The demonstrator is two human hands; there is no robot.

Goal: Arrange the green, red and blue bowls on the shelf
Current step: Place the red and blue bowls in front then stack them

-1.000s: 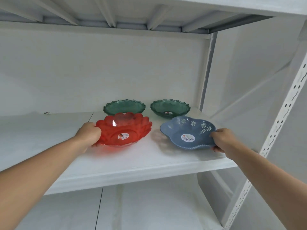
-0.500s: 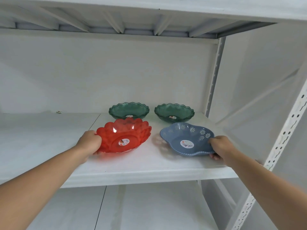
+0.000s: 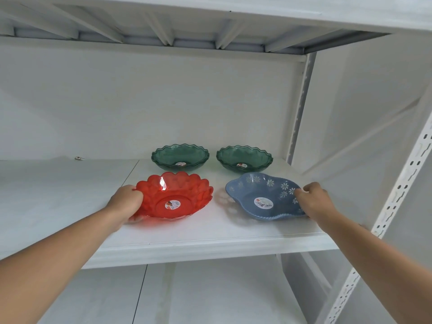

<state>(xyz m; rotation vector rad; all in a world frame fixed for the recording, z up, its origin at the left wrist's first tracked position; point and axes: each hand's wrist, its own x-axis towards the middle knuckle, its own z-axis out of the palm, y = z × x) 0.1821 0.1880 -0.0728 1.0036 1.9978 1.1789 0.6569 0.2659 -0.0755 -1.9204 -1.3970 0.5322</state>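
White shelf (image 3: 210, 232): left hand (image 3: 127, 202) clasps red bowl (image 3: 175, 195), right hand (image 3: 315, 202) blue bowl (image 3: 261, 197).

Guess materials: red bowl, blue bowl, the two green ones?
Red bowl: likely translucent glossy plastic; the shelf shows through and there is a sharp glare streak.
Blue bowl: opaque, matte-looking, printed white flowers; plastic or melamine, can't tell which.
Left green bowl and right green bowl: tinted see-through plastic, possibly glass; wavy rims.
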